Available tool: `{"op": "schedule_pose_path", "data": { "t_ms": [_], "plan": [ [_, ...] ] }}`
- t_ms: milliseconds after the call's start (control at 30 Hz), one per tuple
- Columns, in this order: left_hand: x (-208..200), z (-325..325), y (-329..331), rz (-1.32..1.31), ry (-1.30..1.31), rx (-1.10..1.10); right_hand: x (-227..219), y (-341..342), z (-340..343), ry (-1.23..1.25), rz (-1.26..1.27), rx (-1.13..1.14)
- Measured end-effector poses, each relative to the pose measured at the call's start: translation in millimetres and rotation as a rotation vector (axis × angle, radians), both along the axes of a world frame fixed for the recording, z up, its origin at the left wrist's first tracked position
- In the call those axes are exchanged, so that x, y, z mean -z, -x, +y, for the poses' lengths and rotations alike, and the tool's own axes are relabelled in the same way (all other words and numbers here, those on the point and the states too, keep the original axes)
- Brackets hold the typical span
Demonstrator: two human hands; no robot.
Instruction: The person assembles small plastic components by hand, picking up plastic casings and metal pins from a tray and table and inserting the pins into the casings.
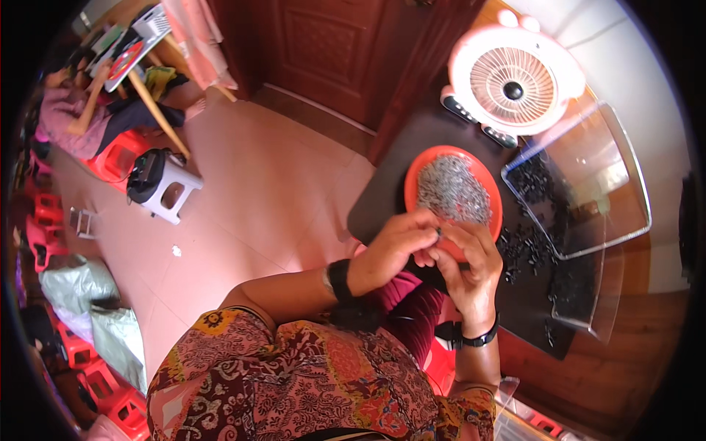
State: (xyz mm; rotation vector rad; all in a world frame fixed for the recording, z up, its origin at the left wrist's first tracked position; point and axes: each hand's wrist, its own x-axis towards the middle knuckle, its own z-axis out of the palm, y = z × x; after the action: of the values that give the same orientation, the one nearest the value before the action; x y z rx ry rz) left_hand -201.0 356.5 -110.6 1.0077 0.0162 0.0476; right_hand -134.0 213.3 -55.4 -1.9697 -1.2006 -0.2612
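My left hand (395, 248) and my right hand (471, 270) meet over the near rim of a round red-orange tray (411, 176). A small dark piece (439, 231) shows at the fingertips of my left hand, pinched there; its exact kind is too small to tell. My right fingers are closed close against it, and whatever they grip is hidden. Inside the tray lies a heap of small silvery metal pieces (450, 184). Right of my right hand, many small black parts (523, 250) are scattered on the dark tabletop (397, 165).
A clear plastic bin (638, 176) lies at the right with black parts inside. Behind the tray stands a pink-white fan (512, 90). Far left, a person (73, 121) sits at a table, near a grey stool (173, 187), red stools (110, 389) and pale sacks (88, 294).
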Motion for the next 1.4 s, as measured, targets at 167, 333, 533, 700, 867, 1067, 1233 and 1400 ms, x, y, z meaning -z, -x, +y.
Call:
{"op": "schedule_pose_path", "data": {
  "t_ms": [167,333,533,700,867,1067,1233,1400],
  "plan": [
    [-0.7,16.8,4.1,-0.010,0.025,-0.112,-8.3,-40.4,-1.5,0.106,0.062,0.147],
    [1.1,17.8,-5.5,-0.028,0.020,-0.117,13.8,-78.8,-6.3,0.343,-0.105,0.132],
    [10.2,14.3,-1.0,0.029,0.030,-0.126,21.4,-79.3,-6.2,0.444,-0.164,0.139],
    [16.9,15.4,8.9,0.029,-0.013,-0.121,25.8,-72.6,-8.5,0.419,-0.069,0.110],
    [16.4,16.4,6.7,0.009,0.008,-0.106,15.1,-60.3,-8.2,0.389,-0.071,0.098],
    [35.4,24.8,4.7,-0.117,-0.073,-0.211,55.0,-65.1,11.8,0.422,-0.231,0.160],
    [34.7,26.7,-7.5,-0.191,-0.157,-0.088,65.7,-64.0,14.7,0.338,-0.347,0.293],
    [38.2,20.3,-5.1,-0.183,-0.168,-0.062,71.0,-59.2,-0.5,0.272,-0.260,0.357]
  ]
}}
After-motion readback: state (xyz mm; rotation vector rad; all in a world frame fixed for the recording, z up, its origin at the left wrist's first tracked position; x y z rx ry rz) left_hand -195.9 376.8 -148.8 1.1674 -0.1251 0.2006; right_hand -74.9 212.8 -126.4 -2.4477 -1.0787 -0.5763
